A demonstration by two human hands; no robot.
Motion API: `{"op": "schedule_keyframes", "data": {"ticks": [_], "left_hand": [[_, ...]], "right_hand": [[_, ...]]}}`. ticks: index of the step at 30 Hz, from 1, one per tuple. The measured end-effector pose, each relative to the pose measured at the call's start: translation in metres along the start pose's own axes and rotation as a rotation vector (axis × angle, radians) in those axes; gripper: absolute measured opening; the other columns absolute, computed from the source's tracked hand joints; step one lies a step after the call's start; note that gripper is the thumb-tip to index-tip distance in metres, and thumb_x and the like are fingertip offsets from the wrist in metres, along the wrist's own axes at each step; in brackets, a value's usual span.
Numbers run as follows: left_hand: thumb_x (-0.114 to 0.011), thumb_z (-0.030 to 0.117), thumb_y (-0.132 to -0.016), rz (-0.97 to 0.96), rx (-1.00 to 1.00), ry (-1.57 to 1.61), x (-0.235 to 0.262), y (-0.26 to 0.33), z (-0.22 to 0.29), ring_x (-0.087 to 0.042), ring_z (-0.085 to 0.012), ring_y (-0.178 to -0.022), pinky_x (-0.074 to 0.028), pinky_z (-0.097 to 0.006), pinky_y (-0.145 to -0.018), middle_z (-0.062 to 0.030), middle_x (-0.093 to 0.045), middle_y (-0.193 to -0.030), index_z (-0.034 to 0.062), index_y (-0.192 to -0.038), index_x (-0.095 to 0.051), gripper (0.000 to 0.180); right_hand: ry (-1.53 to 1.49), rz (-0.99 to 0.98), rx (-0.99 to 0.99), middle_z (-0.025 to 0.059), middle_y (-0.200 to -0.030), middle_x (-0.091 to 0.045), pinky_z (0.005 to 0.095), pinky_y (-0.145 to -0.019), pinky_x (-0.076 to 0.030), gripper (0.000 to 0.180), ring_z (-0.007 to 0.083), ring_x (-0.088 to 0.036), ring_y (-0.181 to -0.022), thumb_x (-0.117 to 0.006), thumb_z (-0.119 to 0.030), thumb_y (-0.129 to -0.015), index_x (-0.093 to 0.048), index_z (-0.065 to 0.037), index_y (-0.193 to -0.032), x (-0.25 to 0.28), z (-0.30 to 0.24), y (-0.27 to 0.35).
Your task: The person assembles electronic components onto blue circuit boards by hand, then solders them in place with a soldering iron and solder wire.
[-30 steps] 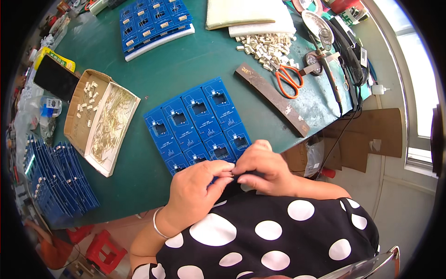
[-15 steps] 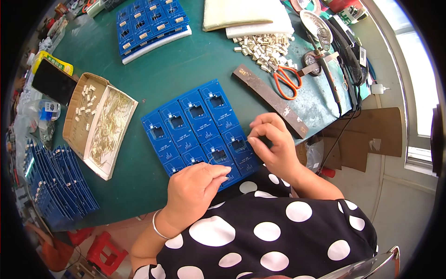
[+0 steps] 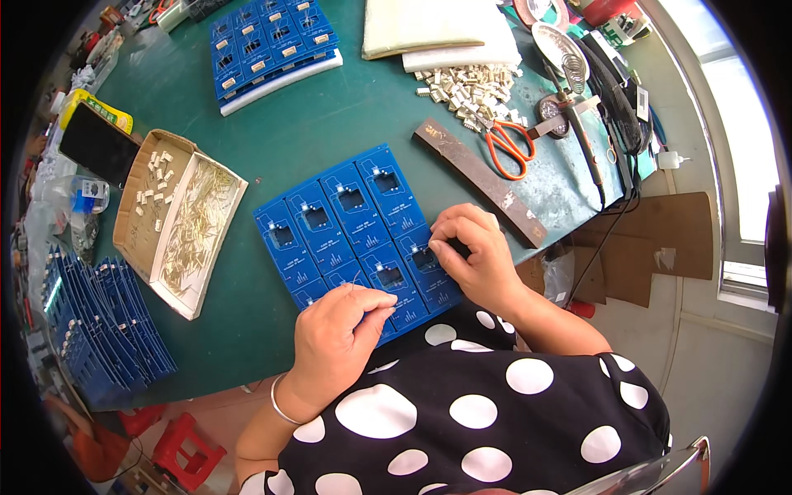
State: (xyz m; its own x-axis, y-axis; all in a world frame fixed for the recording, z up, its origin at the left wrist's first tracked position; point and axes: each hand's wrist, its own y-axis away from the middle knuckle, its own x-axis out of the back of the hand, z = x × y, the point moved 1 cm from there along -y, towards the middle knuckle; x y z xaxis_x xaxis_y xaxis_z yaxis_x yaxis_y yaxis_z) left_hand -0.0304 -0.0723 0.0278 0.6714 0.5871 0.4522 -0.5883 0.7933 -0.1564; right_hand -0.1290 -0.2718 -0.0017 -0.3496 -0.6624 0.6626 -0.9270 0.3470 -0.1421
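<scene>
Panel: the blue circuit board panel (image 3: 356, 235) lies flat on the green table (image 3: 330, 124), close to the near edge and just in front of you; it is made of two rows of small boards.
Right hand: your right hand (image 3: 473, 252) rests on the right end of the near row, fingers curled, with the fingertips (image 3: 435, 244) pinched together on one small board. What is between them is too small to tell.
Left hand: your left hand (image 3: 340, 340) covers the near left corner of the panel, closed loosely, thumb pressed against forefinger. A thin pale pin seems to be between them, but you cannot be sure of it.
Box: the open cardboard box (image 3: 177, 216) stands left of the panel, with white connectors in one half and thin metal pins in the other.
Stack: blue boards (image 3: 99, 326) stand on edge at the far left.
Far side: a heap of white connectors (image 3: 469, 87), orange scissors (image 3: 509, 148) and a dark metal bar (image 3: 483, 180) lie beyond your right hand.
</scene>
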Motion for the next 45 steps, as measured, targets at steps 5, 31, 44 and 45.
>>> {"op": "schedule_keyframes", "data": {"ticks": [5,31,44,45], "left_hand": [[-0.074,-0.001,-0.078,-0.002,0.005,0.0,-0.001,0.0,-0.001,-0.066,-0.025,-0.066,-0.05,-0.033,-0.056,-0.0096,-0.067,-0.078,0.0058,-0.091,-0.067,0.017],[-0.07,-0.003,-0.084,0.071,0.19,0.254,0.002,0.012,-0.001,-0.067,-0.0156,-0.073,-0.052,-0.025,-0.06,-0.0093,-0.07,-0.087,0.0028,-0.101,-0.065,0.018],[-0.073,0.002,-0.085,0.028,0.103,0.24,0.022,0.017,0.002,-0.058,-0.0053,-0.07,-0.046,-0.023,-0.06,0.0001,-0.065,-0.083,0.0043,-0.094,-0.065,0.012],[-0.072,0.003,-0.086,0.121,0.116,0.167,0.038,0.016,0.001,-0.06,-0.0071,-0.073,-0.048,-0.024,-0.063,-0.0009,-0.066,-0.085,0.0041,-0.096,-0.067,0.012]], "right_hand": [[0.05,0.01,0.031,0.0046,-0.096,-0.062,0.0364,-0.086,-0.039,0.013,0.0227,-0.059,-0.092,-0.069,-0.003,-0.076,-0.061,-0.008,-0.084,0.0,0.0,0.0],[0.098,0.049,0.297,0.0025,-0.102,-0.066,0.0392,-0.091,-0.041,0.033,0.0207,-0.061,-0.091,-0.068,0.0,-0.072,-0.07,-0.011,-0.102,0.018,-0.017,0.003],[-0.779,-0.301,-0.012,0.0102,-0.097,-0.059,0.032,-0.082,-0.047,0.006,0.0189,-0.058,-0.091,-0.052,0.001,-0.095,-0.052,-0.002,-0.1,-0.02,-0.053,0.01],[-0.816,-0.259,-0.026,0.0103,-0.097,-0.059,0.0315,-0.083,-0.047,0.005,0.0179,-0.058,-0.09,-0.049,0.0,-0.097,-0.05,-0.002,-0.102,-0.018,-0.052,0.01]]}}
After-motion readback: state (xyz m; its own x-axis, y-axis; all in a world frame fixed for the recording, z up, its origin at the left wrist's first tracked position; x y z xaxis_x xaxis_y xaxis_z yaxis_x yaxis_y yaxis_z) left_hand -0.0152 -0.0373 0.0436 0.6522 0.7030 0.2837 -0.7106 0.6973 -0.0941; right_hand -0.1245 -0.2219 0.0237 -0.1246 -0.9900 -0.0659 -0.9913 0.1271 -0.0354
